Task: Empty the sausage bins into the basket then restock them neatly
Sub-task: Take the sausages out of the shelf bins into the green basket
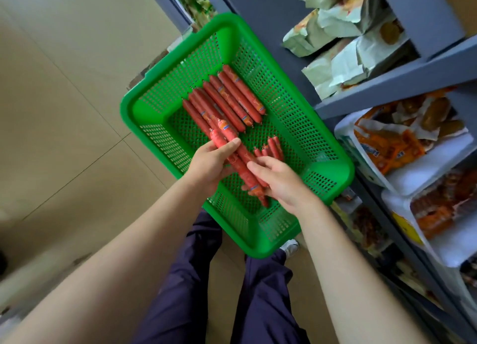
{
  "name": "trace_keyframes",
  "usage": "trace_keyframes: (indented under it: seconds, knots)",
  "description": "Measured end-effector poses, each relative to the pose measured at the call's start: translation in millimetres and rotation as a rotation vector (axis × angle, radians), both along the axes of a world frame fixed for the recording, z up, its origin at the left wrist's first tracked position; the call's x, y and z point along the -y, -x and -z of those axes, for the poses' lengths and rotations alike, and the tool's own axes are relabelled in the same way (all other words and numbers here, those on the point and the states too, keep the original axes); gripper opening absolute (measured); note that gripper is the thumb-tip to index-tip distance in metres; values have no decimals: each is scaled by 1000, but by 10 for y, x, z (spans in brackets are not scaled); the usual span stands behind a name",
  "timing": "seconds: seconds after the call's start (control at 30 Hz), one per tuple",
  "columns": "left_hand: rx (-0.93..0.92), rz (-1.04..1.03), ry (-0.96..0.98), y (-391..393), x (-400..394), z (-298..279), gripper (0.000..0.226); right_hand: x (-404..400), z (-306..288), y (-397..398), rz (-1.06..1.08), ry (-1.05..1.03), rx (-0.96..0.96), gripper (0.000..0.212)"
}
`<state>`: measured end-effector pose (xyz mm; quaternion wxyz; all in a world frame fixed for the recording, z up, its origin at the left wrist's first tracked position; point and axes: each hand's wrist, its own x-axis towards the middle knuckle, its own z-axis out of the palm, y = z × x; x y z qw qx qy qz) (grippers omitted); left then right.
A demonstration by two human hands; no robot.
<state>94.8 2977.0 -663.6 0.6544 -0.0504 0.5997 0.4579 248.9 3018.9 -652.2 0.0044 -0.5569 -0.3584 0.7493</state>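
Sausages (224,98): long red sticks in printed casing, lying side by side on the floor of the green basket (144,106), a mesh-walled plastic tub sitting on the tiled floor (64,111) next to the shelving. Left hand (210,160) is over the basket's near half, fingers curled under a held bundle (240,160) of the same long sticks, thumb pressed on top. The bundle's far ends overlap the loose ones below, so an exact count of either group is not readable. Right hand (280,182) grips the bundle's near end, fingers wrapped around it; the fingertips are hidden under the sticks. Short sausages (271,148), a small cluster, lie in the basket just past the right hand, partly covered by it. Casing print is a small orange-blue band, too blurred to read. Dark trousers (258,305) and one shoe (291,248) show below the basket; its near corner hides part of the shoe. Grey shelving (387,90) on the right holds white bins (423,168) of orange packets, cut off by the frame edge. Blue lettering on one packet and a yellow tag on a bin front are both illegible. Upper shelves hold pale crumpled packs (343,57), print unreadable.
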Motion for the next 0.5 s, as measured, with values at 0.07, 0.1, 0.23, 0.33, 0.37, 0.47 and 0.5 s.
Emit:
trace_keyframes:
  seconds: [0.07, 0.1, 0.23, 0.33, 0.37, 0.47, 0.5]
  knots:
    - [-28, -49, 0, 129, -36, -46, 11, 6, -27, 84, 122, 83, -58, 13]
    - [-43, -72, -5, 191, -47, -58, 13, 14, -18, 131, 215, 110, -84, 14]
    - [-76, -74, -14, 379, -70, -52, 13, 41, 67, 387, 449, 92, -126, 16]
    - [-553, 279, 16, 507, 27, 32, 33, 19, 139, 560, 535, 68, -95, 16]
    - [-848, 440, -11, 557, 110, 46, 41, 10, 166, 610, 555, 66, -77, 15]
    - [-1523, 622, -118, 702, 431, 7, 68, -1, 250, 787, 593, 73, -57, 13]
    - [-1593, 628, -82, 741, 532, -21, 81, 9, 272, 861, 596, 83, -68, 13]
